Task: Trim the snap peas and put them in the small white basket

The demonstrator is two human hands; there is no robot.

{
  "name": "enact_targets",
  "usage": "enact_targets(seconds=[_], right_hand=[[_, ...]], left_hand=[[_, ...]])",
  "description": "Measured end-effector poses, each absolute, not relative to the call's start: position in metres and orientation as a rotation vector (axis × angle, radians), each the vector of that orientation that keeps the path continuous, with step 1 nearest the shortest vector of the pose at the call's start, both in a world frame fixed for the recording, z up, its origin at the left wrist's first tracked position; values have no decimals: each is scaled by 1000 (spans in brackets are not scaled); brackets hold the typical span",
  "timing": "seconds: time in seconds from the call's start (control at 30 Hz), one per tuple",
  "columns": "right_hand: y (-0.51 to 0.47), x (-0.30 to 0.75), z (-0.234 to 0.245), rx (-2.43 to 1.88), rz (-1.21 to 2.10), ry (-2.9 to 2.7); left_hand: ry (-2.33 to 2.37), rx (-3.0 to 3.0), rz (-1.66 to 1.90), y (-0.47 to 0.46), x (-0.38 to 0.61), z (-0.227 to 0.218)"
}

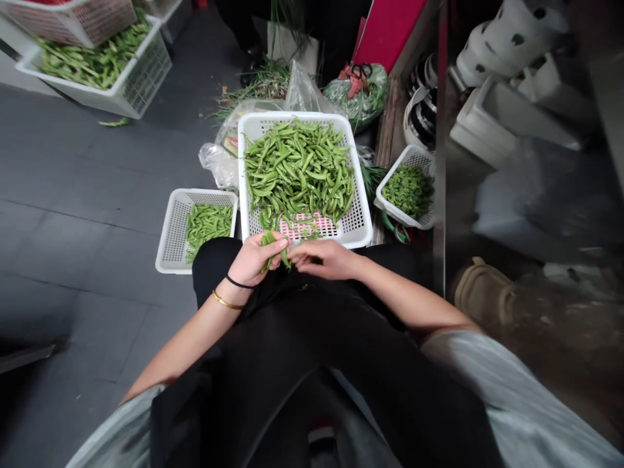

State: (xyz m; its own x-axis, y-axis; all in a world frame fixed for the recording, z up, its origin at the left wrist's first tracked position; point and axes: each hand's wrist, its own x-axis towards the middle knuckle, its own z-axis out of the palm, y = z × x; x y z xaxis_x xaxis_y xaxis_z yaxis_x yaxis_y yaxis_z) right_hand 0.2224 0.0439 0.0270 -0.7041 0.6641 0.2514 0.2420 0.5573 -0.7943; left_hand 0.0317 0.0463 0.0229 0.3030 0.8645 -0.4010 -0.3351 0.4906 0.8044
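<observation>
I sit with black-trousered knees apart over a grey floor. My left hand (254, 259), with a black band and gold bangle at the wrist, is closed around several green pea pods (270, 245). My right hand (327, 259) is beside it, fingers pinched at the end of a pod. Both hands hover over my lap, just in front of a large white basket (363, 214) heaped with green pods (298, 170).
A smaller white basket (170, 240) at the left holds some pods. Another small basket (405, 157) at the right holds green trimmings. A far-left basket (141, 84) is full of pods. Plastic bags and greens lie behind. A steel counter edge (440, 195) runs along the right.
</observation>
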Motion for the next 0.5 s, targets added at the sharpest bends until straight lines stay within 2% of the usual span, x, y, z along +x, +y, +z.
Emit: enact_targets(seconds=[0.13, 0.33, 0.43, 0.5], right_hand=[[49, 228, 42, -925, 928, -2027], [38, 217, 51, -805, 557, -2316], [26, 221, 56, -919, 352, -2324], [22, 231, 62, -980, 374, -2266]], left_hand=[[889, 784, 770, 35, 28, 37], [833, 723, 686, 22, 34, 38], [873, 535, 810, 22, 34, 34], [936, 491, 961, 24, 31, 33]])
